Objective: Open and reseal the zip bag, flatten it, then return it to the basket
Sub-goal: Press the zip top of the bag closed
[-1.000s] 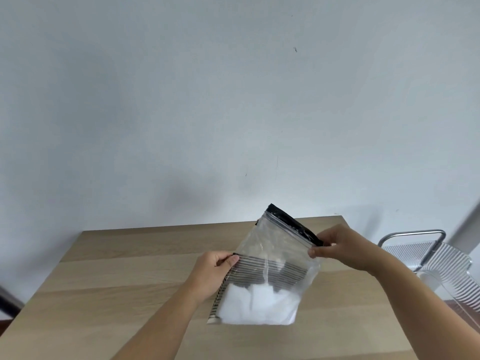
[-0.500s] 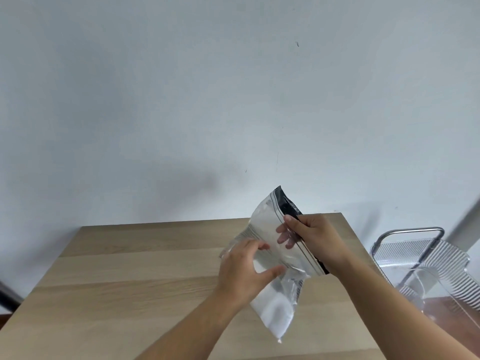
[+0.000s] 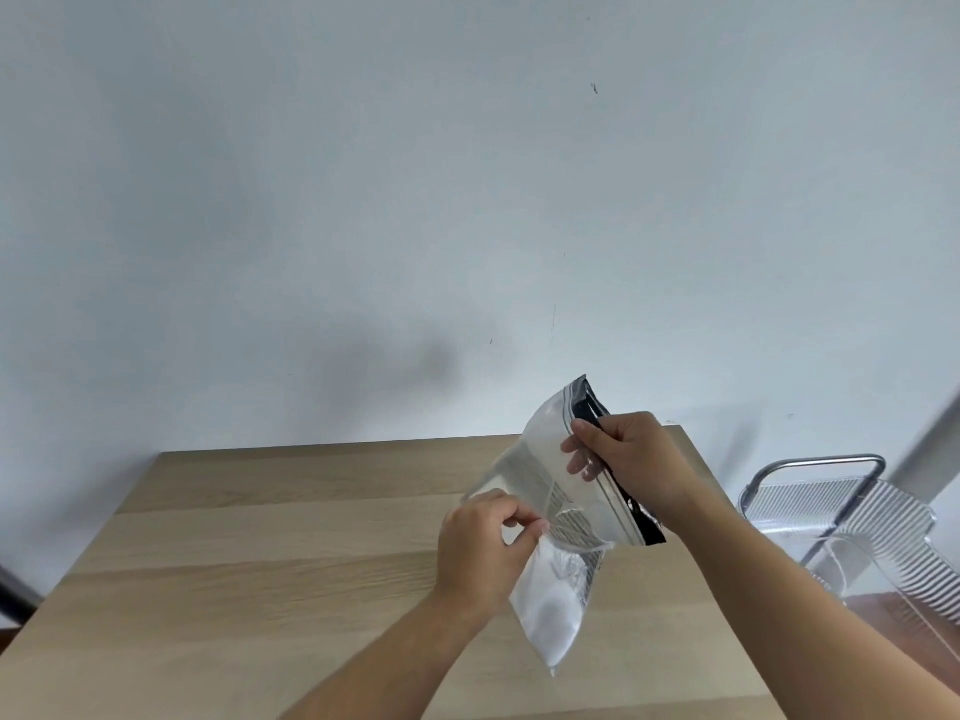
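Bag is up in the air over the surface's right edge, tilted way more than a second ago, when it faced the camera flat. Right hand is pinching the black zip strip, higher along it than before. Left hand has shifted from the side edge to gripping the clear middle. Basket sits off to the right.

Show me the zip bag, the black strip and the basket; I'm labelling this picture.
zip bag (image 3: 550,610), head view, white lower part.
black strip (image 3: 647,524), head view, lower end.
basket (image 3: 878,517), head view, ribbed clear wall.
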